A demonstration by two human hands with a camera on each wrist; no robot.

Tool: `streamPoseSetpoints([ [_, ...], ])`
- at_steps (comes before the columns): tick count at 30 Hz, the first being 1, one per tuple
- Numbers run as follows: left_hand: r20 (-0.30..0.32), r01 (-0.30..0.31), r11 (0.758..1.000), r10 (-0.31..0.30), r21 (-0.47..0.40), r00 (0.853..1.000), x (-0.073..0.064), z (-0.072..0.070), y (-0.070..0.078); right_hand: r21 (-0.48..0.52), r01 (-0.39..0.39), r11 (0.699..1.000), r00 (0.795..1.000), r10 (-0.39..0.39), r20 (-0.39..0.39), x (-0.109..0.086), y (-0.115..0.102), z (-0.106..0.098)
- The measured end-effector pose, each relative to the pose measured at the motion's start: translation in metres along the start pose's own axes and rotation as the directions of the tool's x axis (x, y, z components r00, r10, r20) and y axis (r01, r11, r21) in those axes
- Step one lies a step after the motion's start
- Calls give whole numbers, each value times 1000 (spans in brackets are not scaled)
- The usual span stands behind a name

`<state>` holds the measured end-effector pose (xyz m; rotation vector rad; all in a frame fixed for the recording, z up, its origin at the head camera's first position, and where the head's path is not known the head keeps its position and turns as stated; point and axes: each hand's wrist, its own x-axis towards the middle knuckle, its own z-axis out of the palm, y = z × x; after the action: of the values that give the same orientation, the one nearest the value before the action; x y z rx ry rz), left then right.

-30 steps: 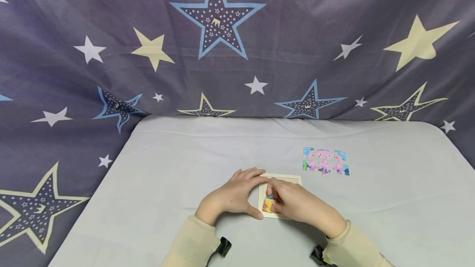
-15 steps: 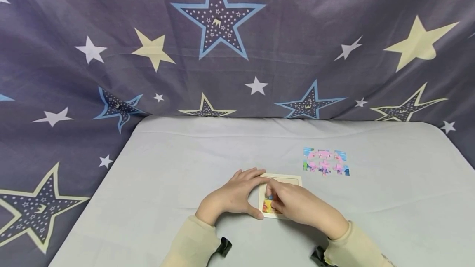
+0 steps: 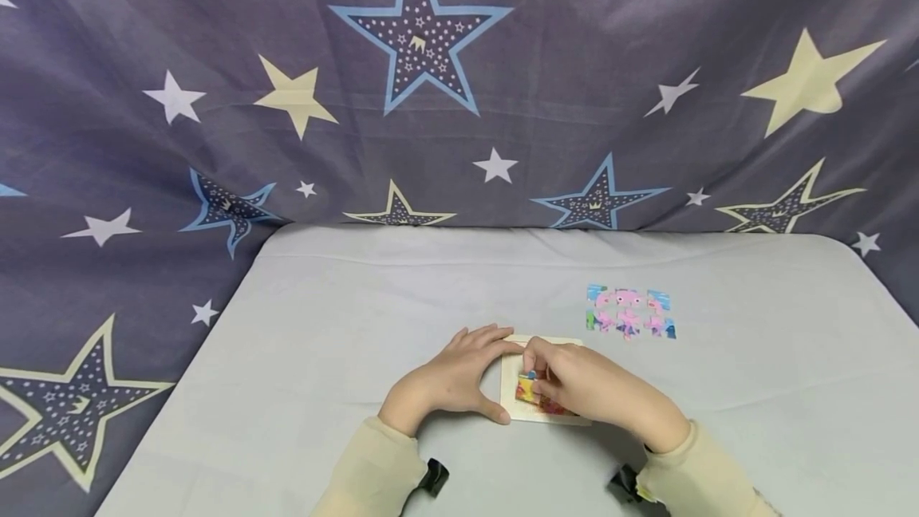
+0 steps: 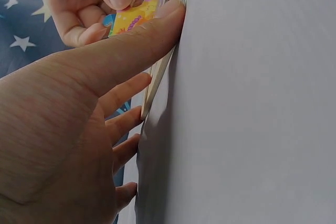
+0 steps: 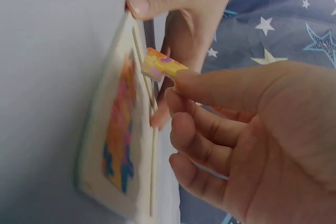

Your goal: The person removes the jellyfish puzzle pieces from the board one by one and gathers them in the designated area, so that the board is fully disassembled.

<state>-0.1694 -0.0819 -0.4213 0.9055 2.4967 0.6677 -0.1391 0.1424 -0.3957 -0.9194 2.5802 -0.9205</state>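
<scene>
A yellow jigsaw puzzle piece [image 3: 526,389] with a blue tab is pinched between the thumb and fingers of my right hand [image 3: 585,381]; the right wrist view shows the piece [image 5: 163,65] raised off the tray. Below it lies a pale, shallow puzzle tray [image 3: 509,393], and orange-red pieces [image 3: 558,408] show in its lower part. My left hand [image 3: 452,373] spans the tray's left side, thumb at the near corner and fingers spread toward the far one. In the left wrist view its thumb [image 4: 126,51] presses the tray's edge. The right hand covers much of the tray.
Several pink and blue puzzle pieces [image 3: 628,313] lie in two rows, with small gaps, beyond the tray to the right. A pale grey cloth [image 3: 359,294] covers the table. A dark curtain with stars [image 3: 546,126] hangs behind its far edge.
My right hand has moved slightly right, lifting the yellow puzzle piece from the tray's left part. Orange-red pieces now show beside it. The left hand has stayed in place.
</scene>
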Motion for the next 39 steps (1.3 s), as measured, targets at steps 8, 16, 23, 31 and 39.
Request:
streamPoseSetpoints([
  [8, 6, 7, 1000, -7, 2, 1000, 1, 0, 0, 21, -86, 996, 996, 86, -14, -5, 12, -20],
  [16, 5, 6, 1000, -6, 8, 1000, 1, 1, 0, -27, -185, 982, 980, 182, -83, -14, 26, -40],
  [23, 2, 1, 1000, -1, 7, 1000, 1, 1, 0, -25, -245, 969, 965, 242, -99, -22, 42, -52],
  [31, 1, 0, 1000, 0, 9, 1000, 1, 1, 0, -8, -234, 972, 969, 232, -85, -31, 60, -60],
  [39, 2, -1, 1000, 1, 3, 1000, 1, 1, 0, 51, -240, 970, 966, 243, -84, -30, 71, -58],
])
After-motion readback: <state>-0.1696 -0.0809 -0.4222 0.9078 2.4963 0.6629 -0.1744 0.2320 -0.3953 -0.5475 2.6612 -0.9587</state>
